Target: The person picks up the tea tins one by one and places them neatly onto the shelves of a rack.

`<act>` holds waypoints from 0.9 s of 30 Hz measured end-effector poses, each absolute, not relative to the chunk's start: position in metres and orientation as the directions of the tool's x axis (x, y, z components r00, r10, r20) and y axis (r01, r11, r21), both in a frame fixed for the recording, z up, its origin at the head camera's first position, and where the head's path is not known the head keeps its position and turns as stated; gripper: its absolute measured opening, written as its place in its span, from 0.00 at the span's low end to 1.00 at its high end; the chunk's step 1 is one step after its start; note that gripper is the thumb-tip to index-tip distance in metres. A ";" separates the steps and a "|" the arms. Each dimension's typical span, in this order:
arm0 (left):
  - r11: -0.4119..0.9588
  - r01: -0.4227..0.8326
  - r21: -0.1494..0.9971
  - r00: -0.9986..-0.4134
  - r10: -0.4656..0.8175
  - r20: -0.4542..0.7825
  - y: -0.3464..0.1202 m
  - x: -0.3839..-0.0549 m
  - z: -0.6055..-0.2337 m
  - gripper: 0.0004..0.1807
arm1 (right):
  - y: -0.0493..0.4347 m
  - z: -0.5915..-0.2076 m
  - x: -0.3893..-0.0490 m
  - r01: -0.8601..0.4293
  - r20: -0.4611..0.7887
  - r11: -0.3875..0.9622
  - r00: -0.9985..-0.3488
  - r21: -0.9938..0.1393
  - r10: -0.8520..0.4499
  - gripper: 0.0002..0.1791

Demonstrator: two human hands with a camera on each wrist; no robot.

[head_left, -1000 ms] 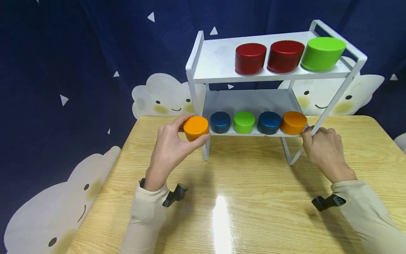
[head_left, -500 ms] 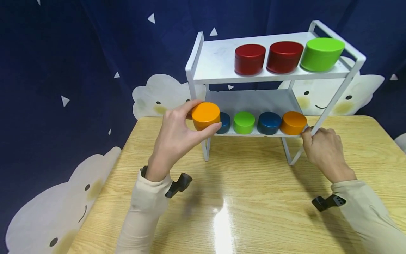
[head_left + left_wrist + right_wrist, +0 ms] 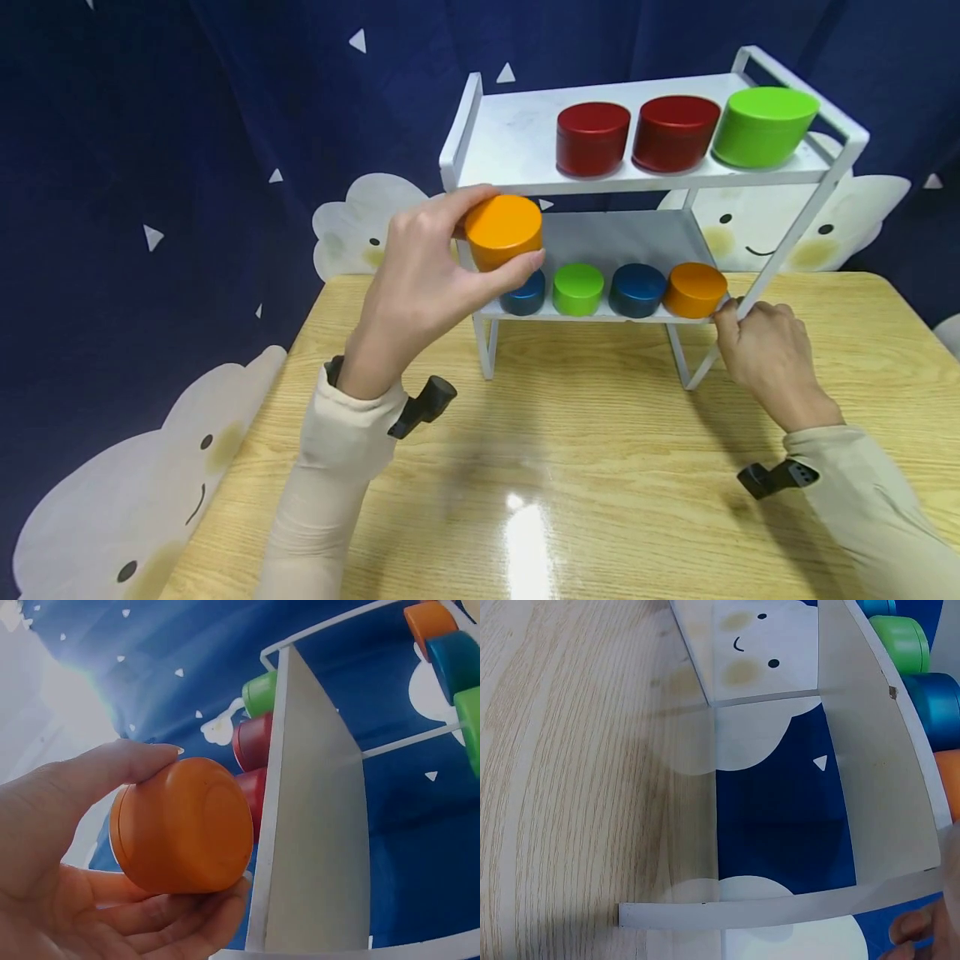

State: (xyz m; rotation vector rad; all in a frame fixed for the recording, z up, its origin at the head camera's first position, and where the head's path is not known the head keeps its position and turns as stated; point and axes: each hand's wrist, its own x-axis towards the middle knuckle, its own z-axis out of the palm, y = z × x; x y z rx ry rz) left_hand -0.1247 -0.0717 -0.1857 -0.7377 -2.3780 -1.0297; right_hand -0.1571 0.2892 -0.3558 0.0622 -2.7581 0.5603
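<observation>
My left hand (image 3: 423, 275) pinches an orange round tin (image 3: 504, 233) between thumb and fingers, in front of the left side of a white two-tier rack (image 3: 517, 133). In the left wrist view the orange tin (image 3: 187, 829) shows its underside, close beside the upper shelf's edge. My right hand (image 3: 768, 350) grips the rack's right front leg at the lower shelf; only some fingertips (image 3: 911, 928) show in the right wrist view. Two red tins (image 3: 592, 140) and a green tin (image 3: 763, 129) stand on the upper shelf, toward its right.
On the lower shelf stand a blue tin (image 3: 525, 293) partly behind my left thumb, a green tin (image 3: 577, 290), another blue tin (image 3: 637, 292) and an orange tin (image 3: 696, 292). The rack stands on a wooden table (image 3: 600, 433) before a dark blue curtain (image 3: 225, 125).
My left hand has lifted the orange tin up and to the right, from beside the lower shelf to just below the upper shelf's front edge. The right hand stays on the rack.
</observation>
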 end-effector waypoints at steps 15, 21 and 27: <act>0.607 0.647 0.462 -0.735 0.332 0.591 -0.064 -0.149 -0.156 0.28 | 0.288 -0.354 -0.156 -0.097 0.318 0.919 -0.948 -0.383 0.032 0.32; 0.641 0.622 0.450 -0.756 0.341 0.559 -0.058 -0.169 -0.144 0.26 | 0.287 -0.353 -0.155 -0.086 0.302 0.916 -0.952 -0.392 0.041 0.33; 0.686 0.571 0.450 -0.788 0.304 0.536 -0.055 -0.186 -0.140 0.26 | 0.288 -0.354 -0.156 -0.084 0.301 0.914 -0.953 -0.397 0.043 0.33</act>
